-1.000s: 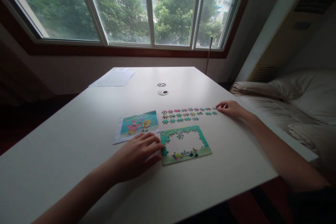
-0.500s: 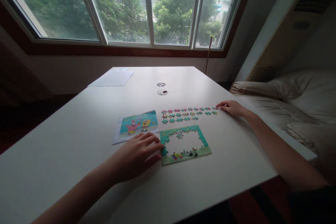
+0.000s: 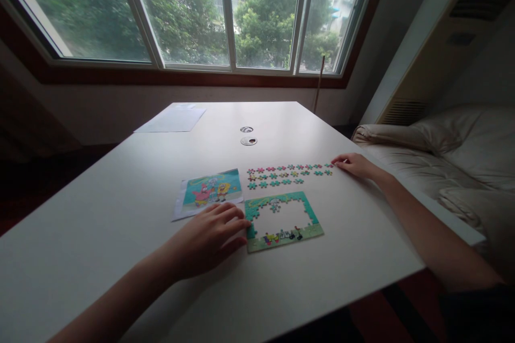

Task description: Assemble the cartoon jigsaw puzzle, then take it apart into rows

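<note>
A partly assembled jigsaw puzzle, its border joined around a bare middle, lies flat on the white table. My left hand rests palm down at its left edge, fingers loosely apart and fingertips touching the border. Beyond the puzzle, loose jigsaw pieces are laid out in three rows. My right hand is at the right end of the farthest row, with its fingertips together on a puzzle piece. Left of the pieces is a reference picture of cartoon figures, its lower edge partly behind my left hand.
Two small round items lie farther back on the white table. White paper sheets sit at the far left corner. A pale sofa stands to the right, and a window is beyond the table.
</note>
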`<action>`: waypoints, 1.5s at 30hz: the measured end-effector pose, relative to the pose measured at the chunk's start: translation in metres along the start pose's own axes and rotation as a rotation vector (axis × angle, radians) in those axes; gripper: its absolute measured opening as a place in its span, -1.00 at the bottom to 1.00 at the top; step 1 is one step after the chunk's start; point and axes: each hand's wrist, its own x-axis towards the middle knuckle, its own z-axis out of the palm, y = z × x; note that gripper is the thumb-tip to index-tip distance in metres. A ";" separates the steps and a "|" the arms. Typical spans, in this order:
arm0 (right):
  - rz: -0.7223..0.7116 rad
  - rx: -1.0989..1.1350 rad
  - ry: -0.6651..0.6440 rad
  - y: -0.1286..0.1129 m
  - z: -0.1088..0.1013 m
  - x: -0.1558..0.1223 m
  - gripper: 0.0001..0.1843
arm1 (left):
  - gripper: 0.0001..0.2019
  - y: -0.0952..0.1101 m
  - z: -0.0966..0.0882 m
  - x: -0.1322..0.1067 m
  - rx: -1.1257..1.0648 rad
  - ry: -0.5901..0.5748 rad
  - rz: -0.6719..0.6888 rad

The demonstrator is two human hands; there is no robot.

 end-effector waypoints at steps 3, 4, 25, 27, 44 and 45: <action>-0.023 0.012 0.002 -0.002 0.002 0.000 -0.67 | -0.79 0.000 0.000 0.000 -0.008 0.013 0.003; -0.034 0.009 0.006 -0.002 0.003 0.001 -0.67 | -0.79 0.001 -0.001 0.000 -0.010 0.019 0.005; -0.397 0.084 -0.066 -0.096 0.020 0.048 -0.79 | -0.78 0.002 -0.003 0.000 0.004 0.017 0.013; -0.414 0.093 -0.078 -0.103 0.021 0.051 -0.78 | -0.79 0.003 -0.004 0.000 -0.001 0.014 0.011; -0.257 0.230 -0.353 -0.118 0.019 0.069 -0.71 | -0.79 0.004 -0.005 0.001 0.008 0.004 0.002; -0.268 0.235 -0.337 -0.121 0.018 0.066 -0.70 | -0.79 0.004 -0.005 0.001 0.010 0.004 0.003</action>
